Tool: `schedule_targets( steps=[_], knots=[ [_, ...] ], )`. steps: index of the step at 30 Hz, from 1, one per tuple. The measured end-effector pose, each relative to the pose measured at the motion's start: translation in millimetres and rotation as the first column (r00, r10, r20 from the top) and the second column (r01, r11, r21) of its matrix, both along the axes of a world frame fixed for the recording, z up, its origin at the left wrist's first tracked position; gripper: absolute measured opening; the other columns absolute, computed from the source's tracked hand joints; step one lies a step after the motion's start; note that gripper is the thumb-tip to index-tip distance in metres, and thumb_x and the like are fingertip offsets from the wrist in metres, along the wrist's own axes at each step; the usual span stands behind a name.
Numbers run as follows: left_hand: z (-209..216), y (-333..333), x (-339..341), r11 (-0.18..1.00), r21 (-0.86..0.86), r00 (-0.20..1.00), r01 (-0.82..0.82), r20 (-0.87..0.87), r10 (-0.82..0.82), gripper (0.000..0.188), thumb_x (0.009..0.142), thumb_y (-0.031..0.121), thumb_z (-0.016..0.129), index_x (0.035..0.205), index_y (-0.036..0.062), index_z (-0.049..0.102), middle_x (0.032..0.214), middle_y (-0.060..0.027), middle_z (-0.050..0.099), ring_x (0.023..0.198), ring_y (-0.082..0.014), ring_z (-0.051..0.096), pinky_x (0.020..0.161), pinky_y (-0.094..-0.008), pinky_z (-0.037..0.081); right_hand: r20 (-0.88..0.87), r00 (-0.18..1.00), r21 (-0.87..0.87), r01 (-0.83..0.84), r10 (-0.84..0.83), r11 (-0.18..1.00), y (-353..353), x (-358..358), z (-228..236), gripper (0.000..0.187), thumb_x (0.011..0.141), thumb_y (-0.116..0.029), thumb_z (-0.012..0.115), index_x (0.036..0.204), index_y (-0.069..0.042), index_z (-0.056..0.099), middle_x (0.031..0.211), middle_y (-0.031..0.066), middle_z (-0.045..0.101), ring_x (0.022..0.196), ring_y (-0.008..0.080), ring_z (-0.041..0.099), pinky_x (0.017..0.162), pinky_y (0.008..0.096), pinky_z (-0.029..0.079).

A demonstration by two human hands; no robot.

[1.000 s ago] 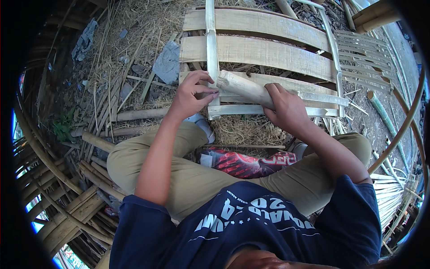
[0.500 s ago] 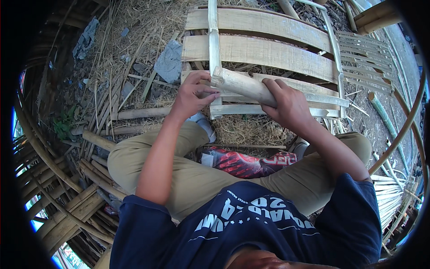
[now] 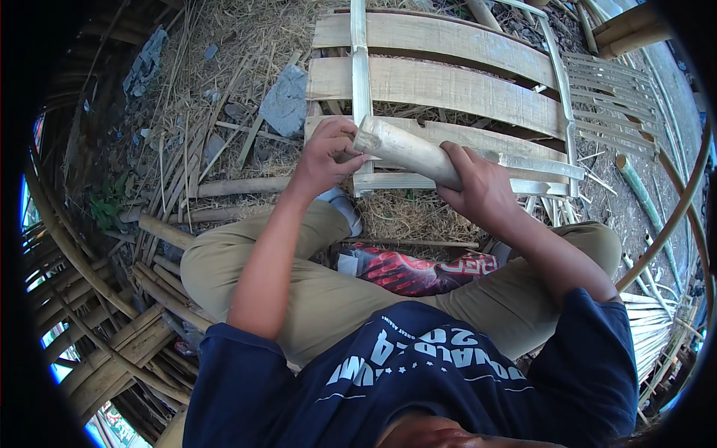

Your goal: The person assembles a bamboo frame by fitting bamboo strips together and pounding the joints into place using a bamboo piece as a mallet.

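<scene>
My right hand is wrapped round one end of a thick, pale piece of bamboo. The bamboo slants up and left over the near corner of a slatted bamboo frame. Close to its far end, my left hand is pinched at the frame's left upright strip. Whatever those fingers hold, if anything, is too small to make out. The frame has wide flat slats running across and narrow strips at both sides.
A red and black printed bag lies between my folded legs. A flat grey stone rests left of the frame. Bamboo poles lie at the left, a green bamboo length at the right. Straw and splinters cover the ground.
The piece of bamboo has shifted slightly to the right and down at its far end, nearer the left fingertips. Both hands keep nearly the same places.
</scene>
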State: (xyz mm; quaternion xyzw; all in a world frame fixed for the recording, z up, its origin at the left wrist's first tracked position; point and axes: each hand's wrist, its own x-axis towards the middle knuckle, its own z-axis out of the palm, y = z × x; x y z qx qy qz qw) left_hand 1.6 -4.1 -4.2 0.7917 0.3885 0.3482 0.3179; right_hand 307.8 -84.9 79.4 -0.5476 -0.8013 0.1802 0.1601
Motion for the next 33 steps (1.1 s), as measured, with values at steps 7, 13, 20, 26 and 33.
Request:
schedule_targets(
  steps=[7,13,20,26,33],
  knots=[
    [0.8,0.5,3.9,1.000,0.030,0.999,-0.008,-0.039,0.009,0.029,0.068,0.003,0.086,0.076,0.0020,0.059,0.117,-0.0081,0.067,0.124,-0.0313,0.059,0.106,-0.0428,0.048,0.040,0.999,-0.016,0.001,0.000,1.000,0.3,0.2,-0.7,0.063,0.081,-0.019,0.082,0.136,-0.007,0.054,0.097,0.0148,0.068,0.084,0.0383,0.071,0.074,0.0498,0.057],
    [5.2,-2.8,6.7,0.998,0.052,0.999,-0.023,-0.047,0.025,0.028,0.073,0.009,0.088,0.075,0.0025,0.061,0.119,-0.0080,0.067,0.123,-0.0318,0.058,0.106,-0.0431,0.047,0.230,0.973,-0.146,0.020,0.014,0.989,4.2,-0.6,-1.2,0.059,0.082,-0.019,0.081,0.133,-0.007,0.055,0.100,0.0158,0.069,0.086,0.0388,0.072,0.075,0.0505,0.057],
    [-3.1,-4.5,8.3,0.997,0.069,0.998,-0.043,-0.036,0.045,0.022,0.074,0.009,0.089,0.080,0.0023,0.069,0.125,-0.0072,0.067,0.126,-0.0313,0.057,0.108,-0.0423,0.047,0.088,0.996,-0.076,0.031,-0.024,0.997,1.5,-2.6,0.0,0.059,0.081,-0.018,0.081,0.133,-0.007,0.055,0.102,0.0173,0.070,0.088,0.0399,0.072,0.075,0.0512,0.057],
    [4.9,-5.5,10.1,0.998,0.032,0.998,-0.045,-0.031,0.046,0.024,0.068,0.003,0.087,0.089,0.0040,0.075,0.128,-0.0065,0.067,0.127,-0.0312,0.057,0.111,-0.0428,0.048,0.100,0.995,-0.095,-0.006,0.016,0.995,-3.2,-3.9,4.2,0.062,0.081,-0.020,0.082,0.135,-0.007,0.054,0.106,0.0177,0.070,0.089,0.0403,0.072,0.075,0.0514,0.057],
    [-6.1,-0.3,2.8,0.998,0.060,0.999,-0.017,-0.031,0.019,0.025,0.065,0.001,0.087,0.083,0.0015,0.070,0.129,-0.0077,0.068,0.128,-0.0329,0.058,0.110,-0.0442,0.047,0.163,0.986,-0.126,0.004,0.016,0.992,-4.4,-3.5,1.8,0.064,0.081,-0.020,0.082,0.137,-0.007,0.054,0.104,0.0177,0.070,0.088,0.0399,0.073,0.075,0.0509,0.057]
  ],
)
